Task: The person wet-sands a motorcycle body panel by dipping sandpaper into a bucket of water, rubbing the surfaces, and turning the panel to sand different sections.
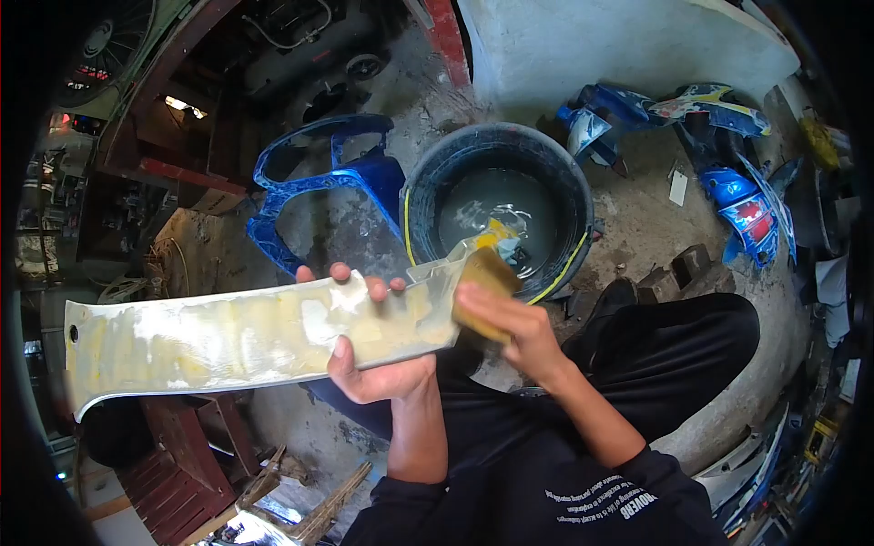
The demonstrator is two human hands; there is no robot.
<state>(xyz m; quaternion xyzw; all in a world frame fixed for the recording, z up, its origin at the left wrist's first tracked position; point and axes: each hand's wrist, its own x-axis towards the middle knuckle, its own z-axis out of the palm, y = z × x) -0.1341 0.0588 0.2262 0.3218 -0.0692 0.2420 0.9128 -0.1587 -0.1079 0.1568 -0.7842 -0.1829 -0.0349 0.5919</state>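
Note:
A long body panel (228,341), patchy white and pale yellow, lies across my lap area and reaches far to the left. My left hand (387,375) supports it from beneath, thumb at the near edge and fingertips showing over the far edge. In my right hand (514,326) is a brownish-yellow sheet of sandpaper (487,284), pressed against the panel's right end, which looks wet. Behind that end stands a black bucket (421,187) of cloudy water (469,205). Something yellow and pale blue shows at the water; its kind is unclear.
A blue plastic fairing frame (378,173) lies left of the bucket. More blue fairings (737,187) rest on the floor to the right, near some blocks (687,268). Wooden furniture (182,455) stands at lower left. My crossed legs (674,346) are close beneath my hands.

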